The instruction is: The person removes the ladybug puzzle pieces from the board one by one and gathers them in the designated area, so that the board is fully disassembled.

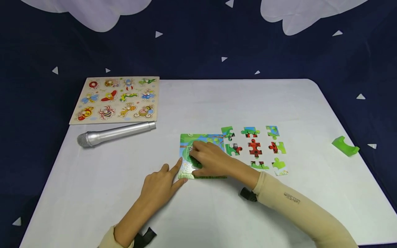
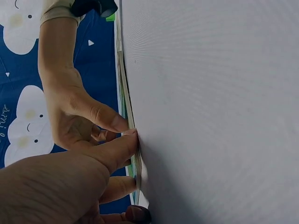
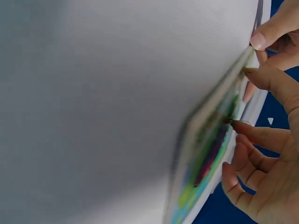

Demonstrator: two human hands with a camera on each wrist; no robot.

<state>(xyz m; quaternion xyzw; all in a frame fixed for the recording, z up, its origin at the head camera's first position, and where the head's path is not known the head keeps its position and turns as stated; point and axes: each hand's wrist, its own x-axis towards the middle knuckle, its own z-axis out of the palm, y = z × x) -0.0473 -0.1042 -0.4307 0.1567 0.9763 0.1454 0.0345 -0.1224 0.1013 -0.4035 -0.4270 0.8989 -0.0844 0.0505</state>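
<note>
A puzzle board (image 1: 201, 136) with a blue and green picture lies at the middle of the table. My left hand (image 1: 157, 186) rests beside its left front corner, index finger (image 1: 177, 166) straight along the left edge and thumb at the front edge. Over the board is my right hand (image 1: 211, 160), fingers bent down onto the picture; the right wrist view shows its index fingertip (image 3: 237, 125) touching the picture and its thumb at the board's border. Loose ladybug puzzle pieces (image 1: 255, 148) lie right of the board. My right hand covers much of the picture.
A silver microphone (image 1: 116, 134) lies at the left, below a wooden insect peg puzzle (image 1: 114, 100). A green curved block (image 1: 345, 146) sits near the table's right edge. A dark blue cloth with white clouds (image 1: 198, 41) hangs behind the white table (image 1: 232, 103).
</note>
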